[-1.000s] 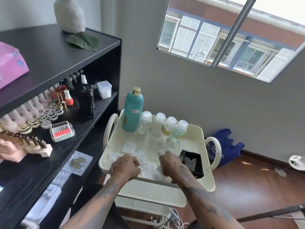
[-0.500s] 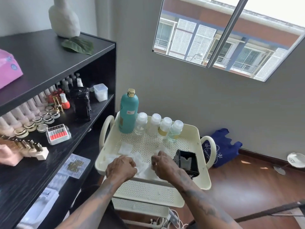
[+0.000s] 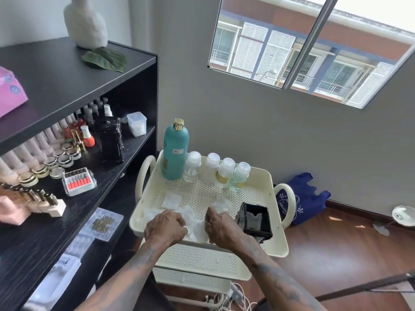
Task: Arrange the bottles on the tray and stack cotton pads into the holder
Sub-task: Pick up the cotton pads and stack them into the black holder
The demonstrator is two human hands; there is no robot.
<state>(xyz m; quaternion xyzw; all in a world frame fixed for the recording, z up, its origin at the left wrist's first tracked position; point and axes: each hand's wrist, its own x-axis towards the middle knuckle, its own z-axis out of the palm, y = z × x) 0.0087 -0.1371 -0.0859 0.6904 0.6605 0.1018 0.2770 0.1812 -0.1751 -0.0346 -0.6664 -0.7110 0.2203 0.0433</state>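
Both hands have shifted little over the last second; they stay low at the near edge of the tray, among the loose pads. The left hand lies knuckles-up on the pile with its fingers curled under, apparently gripping pads, though the fingertips are hidden. The right hand has its fingers bent down onto pads near the middle of the tray, seemingly pinching one; the grip itself cannot be made out.

Just right of the right hand stands the black holder, tilted, its open top showing something white inside. One square pad lies apart from the pile, further back on the left.

Along the tray's far edge stand the bottles in a row: a tall teal bottle with a gold cap at the left, then four small clear ones side by side, all upright.

Left of the tray is a black shelf holding nail-polish bottles and jars. A blue bag sits on the floor by the wall.
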